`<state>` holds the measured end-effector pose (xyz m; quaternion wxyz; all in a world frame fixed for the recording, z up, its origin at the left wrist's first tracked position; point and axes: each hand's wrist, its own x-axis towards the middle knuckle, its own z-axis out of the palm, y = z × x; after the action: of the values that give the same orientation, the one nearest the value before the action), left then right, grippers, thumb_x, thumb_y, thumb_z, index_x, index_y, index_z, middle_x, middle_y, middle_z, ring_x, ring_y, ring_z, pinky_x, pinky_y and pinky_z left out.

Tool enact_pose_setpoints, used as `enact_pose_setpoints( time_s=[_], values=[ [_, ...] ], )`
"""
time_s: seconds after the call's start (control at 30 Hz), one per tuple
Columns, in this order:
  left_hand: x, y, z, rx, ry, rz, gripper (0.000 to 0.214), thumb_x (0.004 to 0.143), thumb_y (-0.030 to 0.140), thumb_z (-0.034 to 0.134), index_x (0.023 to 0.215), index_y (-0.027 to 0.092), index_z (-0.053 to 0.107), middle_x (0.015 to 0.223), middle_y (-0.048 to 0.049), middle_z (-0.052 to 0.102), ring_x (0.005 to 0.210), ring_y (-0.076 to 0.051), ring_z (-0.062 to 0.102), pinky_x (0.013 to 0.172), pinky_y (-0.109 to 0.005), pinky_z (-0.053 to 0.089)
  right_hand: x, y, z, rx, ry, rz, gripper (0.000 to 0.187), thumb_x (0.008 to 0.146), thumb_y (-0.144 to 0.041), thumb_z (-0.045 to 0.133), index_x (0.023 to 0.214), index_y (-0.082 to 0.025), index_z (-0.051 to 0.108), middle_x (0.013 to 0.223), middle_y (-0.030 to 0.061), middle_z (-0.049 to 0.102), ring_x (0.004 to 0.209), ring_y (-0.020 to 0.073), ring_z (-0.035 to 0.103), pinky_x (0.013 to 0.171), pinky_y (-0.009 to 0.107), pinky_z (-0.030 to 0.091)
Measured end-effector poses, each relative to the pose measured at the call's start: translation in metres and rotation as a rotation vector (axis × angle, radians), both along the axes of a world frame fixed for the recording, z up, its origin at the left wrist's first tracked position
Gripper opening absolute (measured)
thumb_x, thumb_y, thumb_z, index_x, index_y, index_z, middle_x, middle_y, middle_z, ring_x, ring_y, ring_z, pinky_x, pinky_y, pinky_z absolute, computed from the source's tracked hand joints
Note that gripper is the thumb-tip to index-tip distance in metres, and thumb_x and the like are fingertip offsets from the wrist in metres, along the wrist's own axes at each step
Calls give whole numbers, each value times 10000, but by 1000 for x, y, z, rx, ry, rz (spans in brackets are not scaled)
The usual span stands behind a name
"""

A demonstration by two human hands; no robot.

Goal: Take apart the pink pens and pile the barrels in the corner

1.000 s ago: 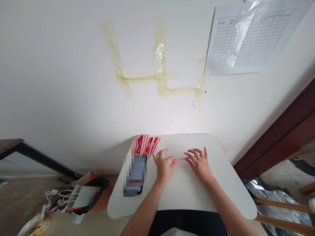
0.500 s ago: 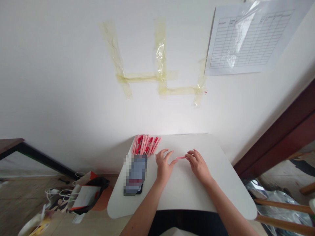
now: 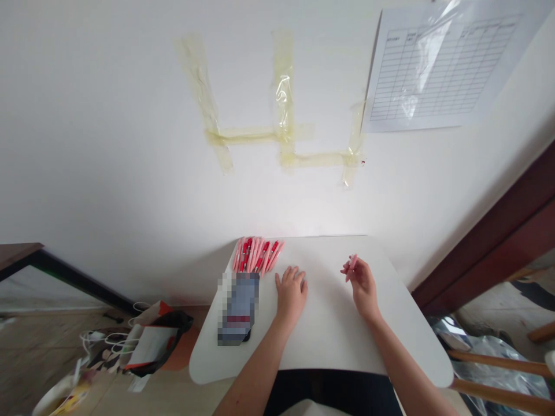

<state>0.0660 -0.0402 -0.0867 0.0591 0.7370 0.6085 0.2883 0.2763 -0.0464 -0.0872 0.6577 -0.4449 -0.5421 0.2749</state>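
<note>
My left hand lies palm down on the white table, fingers slightly apart, with nothing in it. Raised to its right, my right hand grips a pink pen between thumb and fingers. The pen is tilted upward and partly covered by the fingers. A bundle of pink and red pens lies at the table's far left corner, a little beyond my left hand.
A blurred-out phone lies on the table's left side. Behind the table stands a white wall with yellowed tape and a printed chart. Bags sit on the floor at left; wooden bars are at right.
My right hand has lifted and turned, swinging the pen from lying level to upright. My left hand has come down flat onto the table, away from the pen.
</note>
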Motion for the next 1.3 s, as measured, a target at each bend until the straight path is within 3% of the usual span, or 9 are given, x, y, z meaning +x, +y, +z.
enact_pose_setpoints(
  time_s=[0.13, 0.27, 0.37, 0.5, 0.87, 1.1, 1.3],
  values=[
    [0, 0, 1, -5, -3, -3, 314, 908, 166, 515, 1150, 256, 694, 1354, -97, 654, 1361, -290, 509, 1169, -680, 255, 7, 5, 2, -50, 274, 115, 318, 946, -433, 526, 1231, -293, 508, 921, 21, 576, 789, 175, 580, 751, 389, 541],
    [-1, 0, 2, -31, -3, 4, 309, 907, 171, 530, 1159, 259, 687, 1373, -89, 646, 1374, -280, 499, 1182, -677, 236, 15, 4, 11, -155, 676, 302, 254, 927, -509, 522, 1003, -270, 565, 775, -12, 487, 668, 155, 487, 654, 349, 487],
    [-1, -1, 4, -55, 1, 15, 301, 913, 186, 537, 1164, 266, 683, 1384, -77, 641, 1384, -268, 494, 1199, -664, 222, 19, -1, 21, -218, 1025, 456, 350, 906, -584, 548, 817, -247, 516, 737, -24, 450, 650, 142, 455, 643, 343, 476],
    [0, -1, 5, -59, 18, 27, 302, 917, 192, 537, 1167, 278, 683, 1386, -65, 641, 1386, -266, 498, 1208, -666, 211, 23, -8, 29, -243, 1279, 573, 417, 901, -597, 552, 734, -237, 422, 709, -35, 416, 646, 137, 444, 648, 350, 477],
    [0, -2, 5, -67, 13, 25, 302, 918, 198, 536, 1169, 283, 681, 1394, -68, 636, 1392, -267, 491, 1210, -681, 184, 29, -10, 27, -247, 1337, 582, 471, 834, -536, 591, 684, -237, 259, 670, -49, 375, 627, 140, 415, 648, 384, 469],
    [0, -2, 6, -65, 8, 26, 301, 912, 190, 541, 1161, 281, 683, 1386, -66, 642, 1387, -267, 498, 1204, -688, 191, 32, -10, 25, -244, 1386, 598, 438, 768, -405, 598, 675, -233, 206, 651, -48, 344, 627, 141, 396, 655, 390, 470],
    [0, -3, 7, -57, 13, 23, 302, 918, 191, 532, 1166, 282, 678, 1389, -66, 640, 1392, -263, 492, 1204, -683, 197, 29, -11, 27, -230, 1420, 617, 451, 825, -513, 598, 698, -241, 262, 681, -48, 372, 646, 143, 406, 708, 423, 498]
  ],
)
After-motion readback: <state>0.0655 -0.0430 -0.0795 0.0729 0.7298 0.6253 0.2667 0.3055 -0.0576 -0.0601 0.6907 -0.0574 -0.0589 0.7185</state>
